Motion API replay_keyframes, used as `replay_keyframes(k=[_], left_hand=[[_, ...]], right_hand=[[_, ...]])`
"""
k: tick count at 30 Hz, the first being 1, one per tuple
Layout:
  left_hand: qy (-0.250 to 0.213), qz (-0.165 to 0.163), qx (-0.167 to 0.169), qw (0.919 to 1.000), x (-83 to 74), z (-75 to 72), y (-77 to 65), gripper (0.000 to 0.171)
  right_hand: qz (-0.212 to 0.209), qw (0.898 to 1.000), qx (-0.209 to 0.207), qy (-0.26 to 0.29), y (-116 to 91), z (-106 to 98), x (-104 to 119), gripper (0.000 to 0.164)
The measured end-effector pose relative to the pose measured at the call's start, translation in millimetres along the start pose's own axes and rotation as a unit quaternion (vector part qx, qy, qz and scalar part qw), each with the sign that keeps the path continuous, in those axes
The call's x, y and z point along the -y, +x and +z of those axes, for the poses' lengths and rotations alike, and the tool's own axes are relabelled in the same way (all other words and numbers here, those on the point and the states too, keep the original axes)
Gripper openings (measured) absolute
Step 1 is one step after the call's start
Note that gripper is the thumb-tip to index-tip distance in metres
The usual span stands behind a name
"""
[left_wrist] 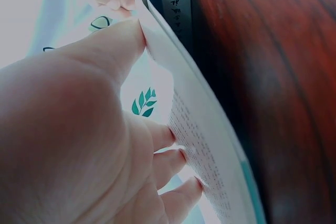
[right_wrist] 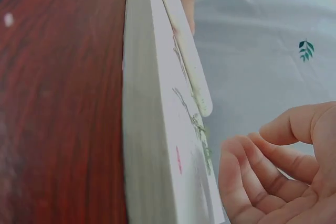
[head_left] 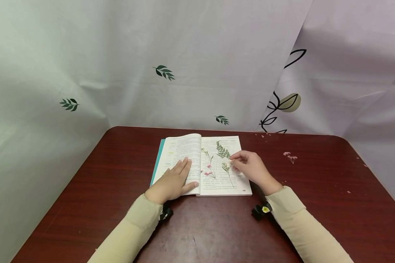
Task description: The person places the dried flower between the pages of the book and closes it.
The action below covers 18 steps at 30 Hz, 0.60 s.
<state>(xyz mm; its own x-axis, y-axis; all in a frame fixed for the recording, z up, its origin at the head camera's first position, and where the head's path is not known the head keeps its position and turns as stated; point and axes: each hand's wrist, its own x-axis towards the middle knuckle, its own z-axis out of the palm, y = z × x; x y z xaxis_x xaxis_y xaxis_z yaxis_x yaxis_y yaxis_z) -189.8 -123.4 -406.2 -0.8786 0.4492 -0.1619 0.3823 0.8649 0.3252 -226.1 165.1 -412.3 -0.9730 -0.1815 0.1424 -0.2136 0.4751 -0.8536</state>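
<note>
An open book point(head_left: 222, 185) lies on the table, with pressed plants on its right page. My left hand point(head_left: 172, 182) rests on the raised left pages, fingers spread and thumb near the fold. In the left wrist view, the left hand's fingertips point(left_wrist: 191, 187) press against the printed page. My right hand point(head_left: 251, 168) is at the right page's outer edge, its bent thumb and index finger close together beside the lower end of a green fern leaf point(head_left: 222, 150). Whether they pinch its stem cannot be made out; the right wrist view shows nothing clearly between the fingertips point(right_wrist: 252, 140).
Pink pressed flowers point(head_left: 209, 173), a thin flowering stem point(head_left: 228, 173) and another sprig point(head_left: 208, 155) lie on the right page. A loose pink dried flower point(head_left: 290, 157) and small petals are on the dark red table point(head_left: 316, 204). Behind hangs a white curtain point(head_left: 191, 54).
</note>
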Motion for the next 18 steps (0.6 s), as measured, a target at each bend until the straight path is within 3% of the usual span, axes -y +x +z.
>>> replay_keyframes(k=[11,18], left_hand=[[-0.002,-0.002,0.000,1.0000,-0.3,-0.1,-0.3,0.082],[-0.002,-0.005,0.001,1.0000,-0.1,0.5,-0.2,0.082]], right_hand=[[-0.027,0.997,-0.037,-0.065,-1.8,-16.7,3.5,0.014],[-0.020,0.994,-0.069,-0.086,0.5,-33.0,0.0,0.015]])
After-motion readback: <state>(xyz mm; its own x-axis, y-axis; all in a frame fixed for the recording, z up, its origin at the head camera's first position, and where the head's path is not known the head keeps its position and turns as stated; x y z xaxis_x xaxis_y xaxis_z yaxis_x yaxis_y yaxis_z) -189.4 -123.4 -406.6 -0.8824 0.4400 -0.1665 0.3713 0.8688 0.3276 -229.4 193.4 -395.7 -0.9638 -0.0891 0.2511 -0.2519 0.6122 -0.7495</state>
